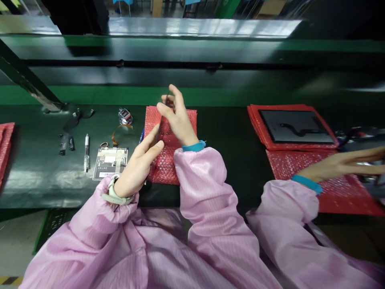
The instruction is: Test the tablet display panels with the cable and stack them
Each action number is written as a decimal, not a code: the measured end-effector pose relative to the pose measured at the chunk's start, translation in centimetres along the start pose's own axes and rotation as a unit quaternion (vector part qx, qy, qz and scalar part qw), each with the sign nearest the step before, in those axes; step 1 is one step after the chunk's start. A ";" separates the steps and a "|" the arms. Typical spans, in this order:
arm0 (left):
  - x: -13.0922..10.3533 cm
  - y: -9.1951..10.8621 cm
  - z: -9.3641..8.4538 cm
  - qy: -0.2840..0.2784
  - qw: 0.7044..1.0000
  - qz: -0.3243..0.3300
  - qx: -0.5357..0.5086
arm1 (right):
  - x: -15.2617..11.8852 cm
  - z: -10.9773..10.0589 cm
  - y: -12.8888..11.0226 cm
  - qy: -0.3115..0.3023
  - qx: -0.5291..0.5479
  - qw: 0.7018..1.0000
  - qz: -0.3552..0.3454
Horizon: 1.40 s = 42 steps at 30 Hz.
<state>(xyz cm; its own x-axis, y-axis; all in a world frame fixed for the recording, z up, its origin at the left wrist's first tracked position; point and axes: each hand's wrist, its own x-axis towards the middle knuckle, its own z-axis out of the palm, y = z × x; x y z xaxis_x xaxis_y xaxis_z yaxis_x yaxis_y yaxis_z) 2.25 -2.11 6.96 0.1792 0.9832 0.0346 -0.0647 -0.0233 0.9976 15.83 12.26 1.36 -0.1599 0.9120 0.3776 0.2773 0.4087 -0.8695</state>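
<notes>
The thin panel (160, 126) tilts edge-on above the red bubble wrap (168, 170), my left hand (140, 160) grasping its near end, my right hand (179, 120) its far.

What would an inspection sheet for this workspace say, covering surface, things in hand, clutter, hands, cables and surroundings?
Surface: dark bench top, glossy in places.
Things in hand: thin dark panel, seen nearly edge-on above red bubble wrap.
Clutter: pen, taped circuit board and small clear-wrapped item, all left of the wrap.
Hands: left hand has its fingers at the panel's lower end; right hand grips it higher up.
Cables: orange ribbon at the board; dark flat strips beyond the pen.
Surroundings: co-worker's hand at right, blurred; near it, flat screen on red bubble wrap.
</notes>
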 end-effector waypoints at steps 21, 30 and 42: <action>-9.4 -9.8 -9.4 0.079 0.726 0.107 0.675 | -1.8 -0.6 -0.8 0.044 0.121 0.991 0.043; -8.8 -9.6 -10.2 0.047 0.714 0.124 0.688 | -0.9 -0.5 -0.4 0.053 0.085 0.995 0.018; -8.8 -9.5 -10.1 0.046 0.718 0.104 0.687 | -0.3 -0.3 -0.2 0.034 0.106 0.993 0.029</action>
<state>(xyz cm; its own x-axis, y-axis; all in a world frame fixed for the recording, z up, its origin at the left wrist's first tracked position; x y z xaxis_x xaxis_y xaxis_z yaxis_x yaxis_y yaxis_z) -8.65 -8.73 -3.40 0.2368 0.9388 0.2503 0.9597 -0.2662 0.0904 16.14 11.97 1.52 -0.0823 0.9371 0.3391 0.0764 0.3452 -0.9354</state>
